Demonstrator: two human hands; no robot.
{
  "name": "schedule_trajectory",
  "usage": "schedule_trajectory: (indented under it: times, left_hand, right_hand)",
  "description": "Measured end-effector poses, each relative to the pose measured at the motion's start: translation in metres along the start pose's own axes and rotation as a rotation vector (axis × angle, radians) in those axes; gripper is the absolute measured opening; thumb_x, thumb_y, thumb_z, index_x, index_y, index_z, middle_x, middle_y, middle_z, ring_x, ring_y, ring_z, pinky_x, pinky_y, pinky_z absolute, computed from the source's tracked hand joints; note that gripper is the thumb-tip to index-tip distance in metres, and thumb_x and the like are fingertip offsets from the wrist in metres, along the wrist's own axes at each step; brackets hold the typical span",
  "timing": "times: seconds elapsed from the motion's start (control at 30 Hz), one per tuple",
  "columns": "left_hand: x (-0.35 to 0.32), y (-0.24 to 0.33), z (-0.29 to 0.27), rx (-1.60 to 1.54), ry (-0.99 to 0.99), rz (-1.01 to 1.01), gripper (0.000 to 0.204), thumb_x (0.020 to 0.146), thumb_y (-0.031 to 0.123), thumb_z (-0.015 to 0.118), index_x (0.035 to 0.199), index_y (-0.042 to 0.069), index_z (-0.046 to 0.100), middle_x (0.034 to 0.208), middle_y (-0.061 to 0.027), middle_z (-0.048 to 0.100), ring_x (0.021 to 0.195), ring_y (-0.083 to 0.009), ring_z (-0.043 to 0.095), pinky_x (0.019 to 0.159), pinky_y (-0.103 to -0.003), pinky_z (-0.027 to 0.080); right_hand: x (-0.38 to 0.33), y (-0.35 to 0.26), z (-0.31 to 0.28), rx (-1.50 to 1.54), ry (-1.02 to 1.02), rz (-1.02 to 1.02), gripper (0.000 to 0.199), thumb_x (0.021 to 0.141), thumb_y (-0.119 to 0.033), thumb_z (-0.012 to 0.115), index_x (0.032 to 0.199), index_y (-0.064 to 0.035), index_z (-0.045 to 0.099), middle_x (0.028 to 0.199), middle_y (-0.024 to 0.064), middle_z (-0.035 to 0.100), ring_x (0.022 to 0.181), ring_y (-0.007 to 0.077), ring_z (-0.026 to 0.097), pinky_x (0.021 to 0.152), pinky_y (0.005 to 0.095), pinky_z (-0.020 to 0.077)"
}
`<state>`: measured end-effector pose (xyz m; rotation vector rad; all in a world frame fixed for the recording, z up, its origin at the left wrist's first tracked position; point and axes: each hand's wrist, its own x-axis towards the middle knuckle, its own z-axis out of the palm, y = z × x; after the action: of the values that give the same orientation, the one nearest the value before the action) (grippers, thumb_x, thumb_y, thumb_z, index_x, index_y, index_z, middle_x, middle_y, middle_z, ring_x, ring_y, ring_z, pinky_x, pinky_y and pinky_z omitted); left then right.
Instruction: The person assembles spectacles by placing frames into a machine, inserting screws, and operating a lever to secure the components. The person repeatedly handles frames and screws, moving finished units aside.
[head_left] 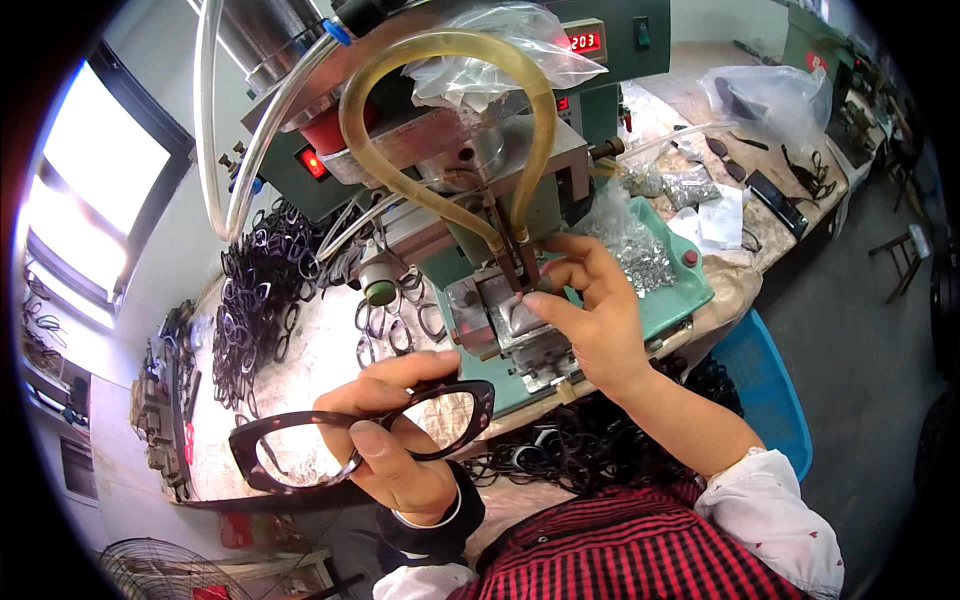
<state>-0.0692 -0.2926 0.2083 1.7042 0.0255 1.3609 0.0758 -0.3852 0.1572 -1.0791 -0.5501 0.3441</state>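
My left hand (405, 455) grips a dark mottled eyeglass frame (246, 455) by its middle, in front of the machine. Thumb and fingers close around the bridge and one rim. At the machine (560, 165), my right hand (600, 315) has its thumb and forefinger pinched just below the two narrow metal tips (512, 262). What sits between these fingertips is too small to make out. Under them lies a metal fixture block (505, 310). A yellowish hose (543, 110) loops down to the tips.
A green tray (695, 297) with many small metal parts (643, 265) is right of the fixture. Dark frames (265, 290) pile up on the left, with more (560, 450) near my lap. A blue basket (770, 375) stands at the right. Clear plastic bags (770, 95) lie behind.
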Motion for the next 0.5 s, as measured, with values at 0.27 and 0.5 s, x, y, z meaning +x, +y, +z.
schedule_trajectory:
  times: [0.27, 0.5]
  left_hand:
    - [0.054, -0.008, -0.002, 0.083, 0.065, -0.109, 0.032, 0.107, 0.026, 0.03, 0.099, -0.001, 0.045, 0.085, -0.0293, 0.068, 0.07, -0.0293, 0.065, 0.071, -0.035, 0.056]
    - [0.009, 0.006, 0.002, -0.249, -0.247, -0.444, 0.028, 0.103, 0.028, 0.034, 0.102, 0.001, 0.043, 0.076, -0.0254, 0.069, 0.061, -0.0238, 0.061, 0.065, -0.028, 0.052]
  right_hand:
    - [0.0, -0.006, 0.004, -0.083, -0.009, -0.052, 0.05, 0.082, 0.002, 0.071, 0.128, 0.002, 0.051, 0.093, 0.0031, 0.061, 0.093, 0.0105, 0.057, 0.088, 0.0271, 0.0467]
    - [-0.02, -0.045, -0.027, -0.148, -0.307, -0.003, 0.069, 0.082, 0.004, 0.063, 0.147, 0.0017, 0.041, 0.138, 0.0137, 0.056, 0.121, 0.0241, 0.06, 0.108, 0.0368, 0.0413]
